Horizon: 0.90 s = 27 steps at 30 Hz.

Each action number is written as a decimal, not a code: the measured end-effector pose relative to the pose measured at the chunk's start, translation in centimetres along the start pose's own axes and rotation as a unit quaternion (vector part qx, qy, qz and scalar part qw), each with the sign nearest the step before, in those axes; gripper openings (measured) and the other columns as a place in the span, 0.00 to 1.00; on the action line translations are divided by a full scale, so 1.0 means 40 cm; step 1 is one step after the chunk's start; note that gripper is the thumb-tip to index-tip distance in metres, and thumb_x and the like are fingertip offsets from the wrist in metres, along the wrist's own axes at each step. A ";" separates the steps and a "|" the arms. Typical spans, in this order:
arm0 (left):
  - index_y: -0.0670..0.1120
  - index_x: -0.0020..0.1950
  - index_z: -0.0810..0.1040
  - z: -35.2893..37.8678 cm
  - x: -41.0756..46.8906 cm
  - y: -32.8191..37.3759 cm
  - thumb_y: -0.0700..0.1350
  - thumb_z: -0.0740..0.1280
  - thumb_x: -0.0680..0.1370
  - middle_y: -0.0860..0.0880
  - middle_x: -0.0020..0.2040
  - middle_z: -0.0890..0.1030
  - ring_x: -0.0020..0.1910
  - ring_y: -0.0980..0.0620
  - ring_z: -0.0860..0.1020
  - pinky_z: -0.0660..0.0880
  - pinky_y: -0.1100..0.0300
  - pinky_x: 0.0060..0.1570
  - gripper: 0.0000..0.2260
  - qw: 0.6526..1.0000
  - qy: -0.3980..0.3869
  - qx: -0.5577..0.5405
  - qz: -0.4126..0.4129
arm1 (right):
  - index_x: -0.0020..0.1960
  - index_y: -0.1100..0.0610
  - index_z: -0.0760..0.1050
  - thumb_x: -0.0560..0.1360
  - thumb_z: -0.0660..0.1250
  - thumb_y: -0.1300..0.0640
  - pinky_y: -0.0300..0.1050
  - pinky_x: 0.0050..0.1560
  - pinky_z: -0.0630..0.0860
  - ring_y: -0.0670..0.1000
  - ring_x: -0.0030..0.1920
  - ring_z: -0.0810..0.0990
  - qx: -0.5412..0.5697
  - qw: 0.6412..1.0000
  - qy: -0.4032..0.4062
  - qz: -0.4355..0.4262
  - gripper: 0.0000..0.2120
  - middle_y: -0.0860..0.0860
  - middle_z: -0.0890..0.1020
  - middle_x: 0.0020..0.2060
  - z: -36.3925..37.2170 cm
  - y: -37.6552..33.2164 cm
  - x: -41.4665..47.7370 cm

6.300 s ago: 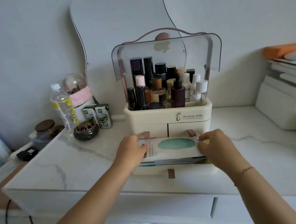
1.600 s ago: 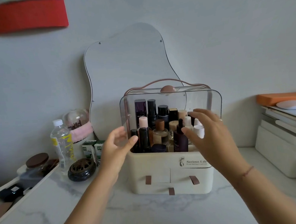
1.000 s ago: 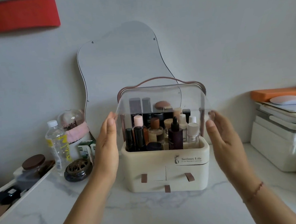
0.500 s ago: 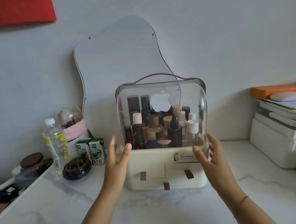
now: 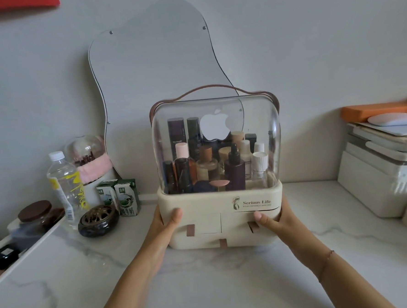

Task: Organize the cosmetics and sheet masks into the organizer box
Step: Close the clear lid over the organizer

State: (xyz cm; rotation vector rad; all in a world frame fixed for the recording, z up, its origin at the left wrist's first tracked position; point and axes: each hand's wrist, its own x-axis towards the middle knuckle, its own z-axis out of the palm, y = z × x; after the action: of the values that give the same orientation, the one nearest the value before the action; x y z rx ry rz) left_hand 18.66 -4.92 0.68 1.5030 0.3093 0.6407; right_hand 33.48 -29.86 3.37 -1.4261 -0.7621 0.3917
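The cream organizer box stands on the marble tabletop in the middle of the head view. Its clear domed lid is down over several upright cosmetic bottles. All drawers in its base are pushed in, brown pull tabs showing. No sheet masks are visible. My left hand grips the box's left lower corner, thumb on the front. My right hand grips the right lower corner, thumb by a drawer tab.
A wavy mirror leans on the wall behind the box. To the left stand a water bottle, two milk cartons, a dark incense burner and a jar. White boxes and a stack fill the right side.
The lid swung fully down over the bottles. Both hands dropped from the lid's sides to the base and now grip its lower corners.
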 end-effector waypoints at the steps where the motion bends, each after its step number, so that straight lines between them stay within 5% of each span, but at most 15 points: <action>1: 0.63 0.63 0.71 0.001 -0.001 0.000 0.68 0.73 0.63 0.55 0.60 0.81 0.59 0.56 0.79 0.77 0.63 0.49 0.31 1.000 -0.002 0.000 0.001 | 0.68 0.51 0.63 0.68 0.73 0.53 0.44 0.52 0.79 0.53 0.51 0.83 0.003 1.000 -0.005 -0.003 0.33 0.55 0.83 0.53 0.000 0.005 -0.002; 7: 0.61 0.68 0.66 0.036 -0.024 0.002 0.67 0.73 0.64 0.56 0.63 0.78 0.62 0.57 0.76 0.72 0.58 0.59 0.35 1.000 -0.019 0.007 0.017 | 0.66 0.52 0.63 0.69 0.73 0.55 0.45 0.52 0.78 0.50 0.40 0.80 -0.006 1.000 -0.009 -0.026 0.30 0.57 0.82 0.37 -0.020 0.017 -0.005; 13: 0.59 0.70 0.64 0.128 -0.037 -0.005 0.64 0.74 0.64 0.56 0.63 0.79 0.61 0.58 0.77 0.75 0.67 0.52 0.38 0.998 -0.059 0.006 0.015 | 0.64 0.55 0.68 0.67 0.72 0.54 0.44 0.54 0.78 0.51 0.54 0.82 -0.012 1.000 0.025 -0.010 0.27 0.52 0.83 0.54 -0.141 0.024 -0.040; 16: 0.59 0.71 0.62 0.195 -0.035 -0.014 0.59 0.73 0.68 0.58 0.63 0.78 0.62 0.58 0.76 0.75 0.68 0.53 0.35 0.997 -0.082 -0.003 0.016 | 0.63 0.55 0.70 0.70 0.69 0.57 0.38 0.51 0.78 0.51 0.54 0.82 -0.019 0.999 0.034 -0.027 0.23 0.52 0.83 0.55 -0.210 0.021 -0.068; 22: 0.55 0.74 0.59 0.339 -0.008 -0.030 0.53 0.77 0.65 0.57 0.61 0.80 0.60 0.57 0.78 0.76 0.66 0.50 0.42 0.995 -0.100 -0.011 0.017 | 0.65 0.53 0.69 0.72 0.68 0.54 0.54 0.63 0.72 0.55 0.60 0.78 -0.009 0.993 0.111 -0.039 0.23 0.54 0.82 0.57 -0.324 0.039 -0.092; 27: 0.60 0.73 0.58 0.435 0.027 -0.047 0.47 0.79 0.64 0.60 0.60 0.79 0.58 0.61 0.78 0.76 0.68 0.47 0.44 0.992 -0.122 0.000 0.018 | 0.64 0.49 0.71 0.72 0.67 0.50 0.49 0.61 0.75 0.52 0.58 0.79 0.013 0.986 0.159 -0.051 0.21 0.53 0.81 0.57 -0.374 0.034 -0.098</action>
State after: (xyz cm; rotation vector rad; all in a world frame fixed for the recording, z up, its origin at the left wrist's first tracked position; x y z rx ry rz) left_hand 29.72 -18.51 0.28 1.5713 0.0938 0.4785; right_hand 41.10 -43.26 1.60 -1.3761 -0.5635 0.0894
